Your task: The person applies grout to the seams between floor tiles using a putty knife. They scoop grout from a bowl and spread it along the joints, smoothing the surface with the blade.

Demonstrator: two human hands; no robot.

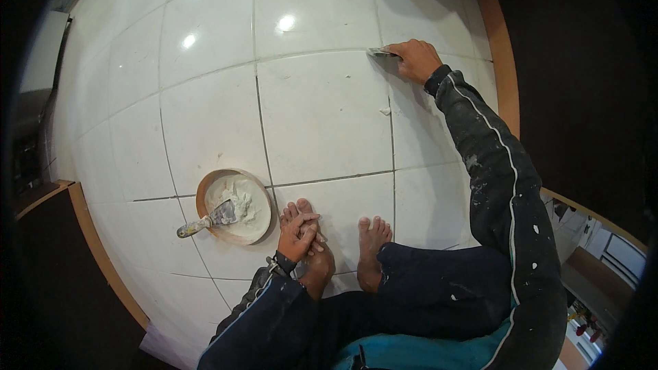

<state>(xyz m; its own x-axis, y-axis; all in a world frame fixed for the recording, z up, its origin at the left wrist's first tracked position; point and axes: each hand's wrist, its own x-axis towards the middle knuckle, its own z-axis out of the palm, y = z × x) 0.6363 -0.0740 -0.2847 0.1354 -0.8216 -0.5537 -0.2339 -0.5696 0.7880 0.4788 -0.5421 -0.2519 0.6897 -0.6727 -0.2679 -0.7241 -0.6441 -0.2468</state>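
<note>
My right hand grips a small putty knife, its blade at a joint between white tiles in the upper right of the floor. A small lump of white paste lies on the joint below it. My left hand rests with loose fingers on my bare left foot. Just left of it is a round bowl of white paste, with a second putty knife lying across it, handle over the rim.
My right foot is on the tiles. A dark doorway edged with wooden trim is at the right, another with trim at lower left. Shelves with small items show at lower right. Some tile joints are dark grooves, others pale.
</note>
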